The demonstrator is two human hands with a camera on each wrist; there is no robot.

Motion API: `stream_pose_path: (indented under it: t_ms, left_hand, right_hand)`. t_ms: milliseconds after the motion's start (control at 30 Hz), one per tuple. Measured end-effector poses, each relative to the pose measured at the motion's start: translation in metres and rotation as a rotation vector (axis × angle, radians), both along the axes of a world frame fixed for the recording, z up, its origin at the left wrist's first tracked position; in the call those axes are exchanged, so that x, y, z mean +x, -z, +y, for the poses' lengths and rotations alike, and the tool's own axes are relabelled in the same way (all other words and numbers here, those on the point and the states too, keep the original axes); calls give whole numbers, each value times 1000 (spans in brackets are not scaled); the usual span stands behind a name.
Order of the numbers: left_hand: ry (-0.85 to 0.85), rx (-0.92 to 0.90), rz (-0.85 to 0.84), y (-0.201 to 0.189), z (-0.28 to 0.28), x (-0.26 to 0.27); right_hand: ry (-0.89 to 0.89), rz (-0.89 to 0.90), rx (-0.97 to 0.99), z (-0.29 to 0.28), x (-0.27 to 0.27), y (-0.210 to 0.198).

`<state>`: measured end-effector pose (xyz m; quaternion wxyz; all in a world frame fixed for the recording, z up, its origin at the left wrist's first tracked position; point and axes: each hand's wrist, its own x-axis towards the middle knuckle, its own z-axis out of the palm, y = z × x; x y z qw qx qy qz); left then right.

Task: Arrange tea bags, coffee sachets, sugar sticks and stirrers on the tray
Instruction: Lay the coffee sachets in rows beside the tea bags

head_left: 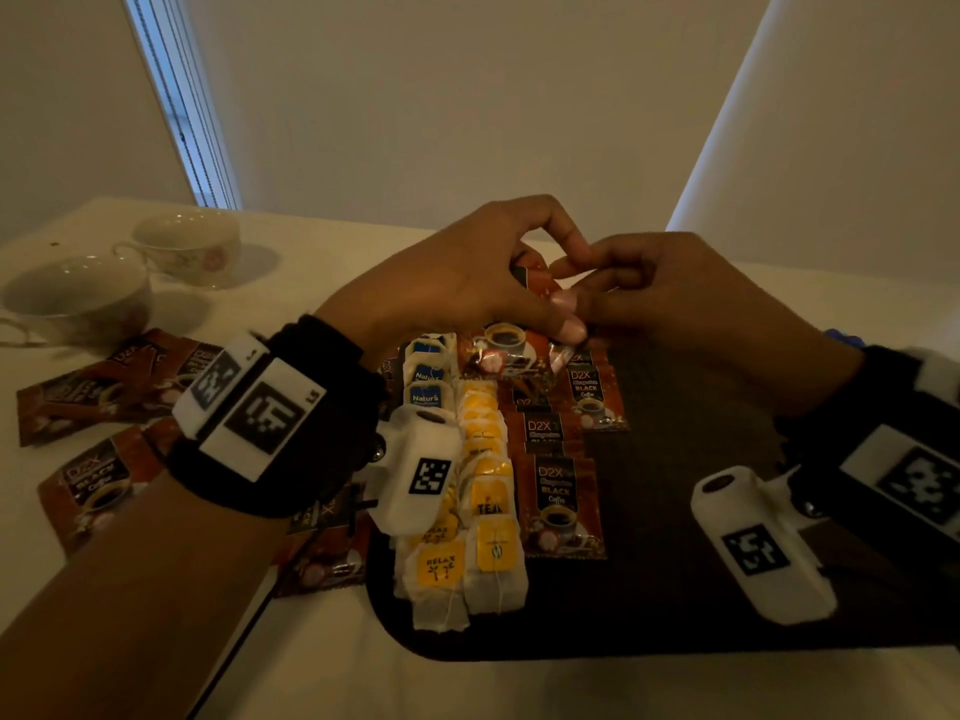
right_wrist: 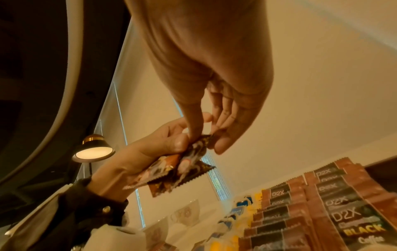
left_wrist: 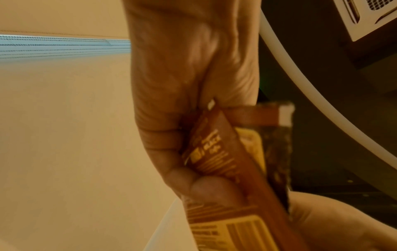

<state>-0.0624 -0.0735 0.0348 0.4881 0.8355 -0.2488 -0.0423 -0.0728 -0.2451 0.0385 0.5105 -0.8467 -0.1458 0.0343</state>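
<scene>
My left hand (head_left: 540,314) grips a small bunch of brown coffee sachets (head_left: 511,353) over the far end of the dark tray (head_left: 675,589). My right hand (head_left: 613,288) meets it from the right. In the right wrist view the right hand (right_wrist: 206,134) pinches the top corner of one sachet (right_wrist: 178,173) in the bunch, beside the left hand (right_wrist: 163,141). The left wrist view shows the left hand (left_wrist: 182,135) curled round a sachet (left_wrist: 221,152). On the tray lie columns of yellow tea bags (head_left: 488,496), blue tea bags (head_left: 426,376) and overlapping coffee sachets (head_left: 558,496).
Loose coffee sachets (head_left: 88,392) lie on the white table left of the tray, and more (head_left: 322,558) sit by its left rim. Two white teacups (head_left: 187,246) stand at the far left. The tray's right half is bare. A lamp (right_wrist: 93,149) glows behind.
</scene>
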Motion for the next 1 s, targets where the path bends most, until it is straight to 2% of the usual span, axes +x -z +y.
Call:
stream_pose_path:
  t_ms: [133,333,500,600,700,767,900,1000]
  left_hand:
    - [13,4,25,2,1,2]
    - [-56,34,1,3,3,7]
    - [-49,77,-8,4,1,6]
    - [-77,42,-13,5,1,7]
    - [-170,-14,-61,5,5,11]
    - [-215,-39,-72,3,10,13]
    - [-228,-52,-66,-1,13,12]
    - [-215,-45,-63,0,11,12]
  right_hand:
    - [52,-39,-49,-7,1,1]
    - [135,71,8,-19,1,2]
    - [123,8,-69,-24,-2,2]
    - [141,12,-124,-30,0,3]
    - [218,105,-165,-45,11,9]
    - [240,189,-284,-59,19,16]
    - [205,432,-584,-74,32,33]
    - [175,601,-649,-71,37,39]
